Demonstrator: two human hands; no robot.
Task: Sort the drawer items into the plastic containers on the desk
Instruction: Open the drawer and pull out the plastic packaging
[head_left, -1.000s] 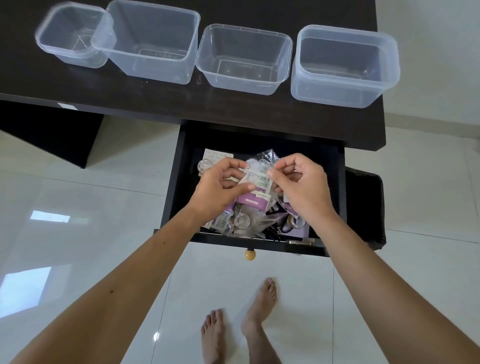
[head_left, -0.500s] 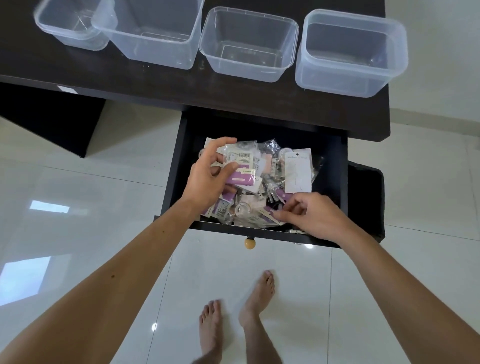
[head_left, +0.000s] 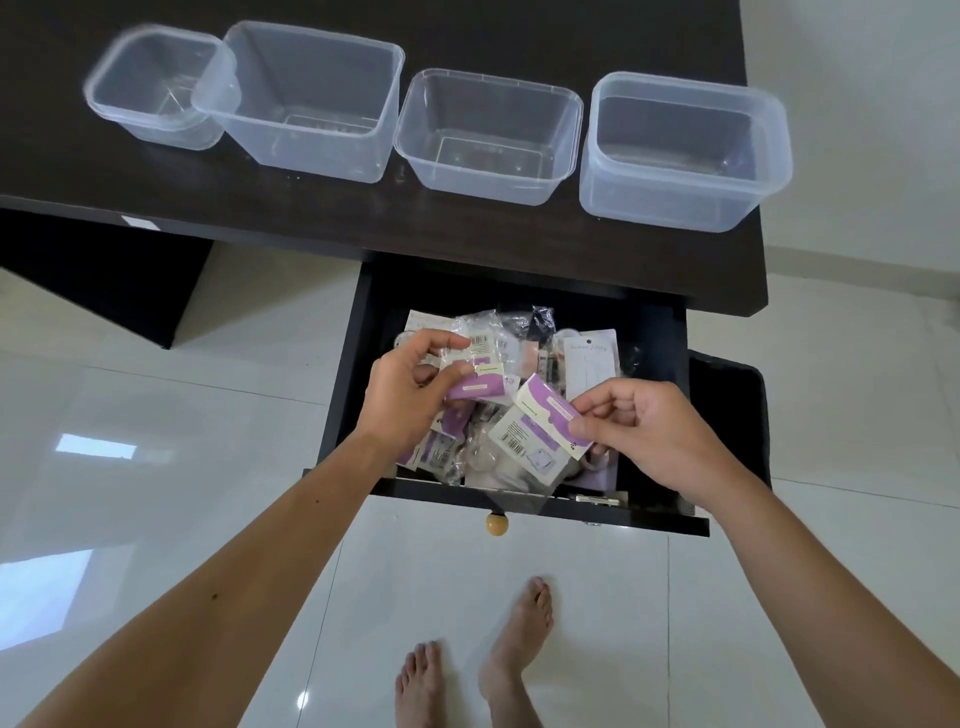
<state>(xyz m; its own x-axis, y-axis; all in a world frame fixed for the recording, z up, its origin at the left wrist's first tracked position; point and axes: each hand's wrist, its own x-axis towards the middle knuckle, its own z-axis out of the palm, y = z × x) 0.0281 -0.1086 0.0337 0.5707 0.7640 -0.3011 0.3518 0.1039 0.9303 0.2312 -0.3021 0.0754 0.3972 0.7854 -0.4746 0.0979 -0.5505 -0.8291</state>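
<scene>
The black drawer (head_left: 358, 358) is pulled out under the desk and holds a heap of small clear-wrapped packets (head_left: 519, 467). Over it, my left hand (head_left: 405, 395) pinches a small stack of purple-and-white packets (head_left: 478, 374). To its right, my right hand (head_left: 649, 431) holds another purple-and-white carded packet (head_left: 535, 431) by its edge, lifted above the heap. On the desk stand several clear plastic containers in a row: a small one (head_left: 150, 93), a deep one (head_left: 306, 98), a shallow one (head_left: 488, 135) and a frosted one (head_left: 685, 150). All look empty.
The dark desk top (head_left: 467, 223) runs across the view with its right edge near the wall. A black bin (head_left: 737, 415) stands right of the drawer. The drawer's round wooden knob (head_left: 496, 524) juts toward me. My bare feet (head_left: 478, 665) are on the glossy white tiles.
My right hand went down into the drawer's front right, picked up a purple-and-white packet and has lifted it. My left hand keeps its stack. The camera tilted down, then back up.
</scene>
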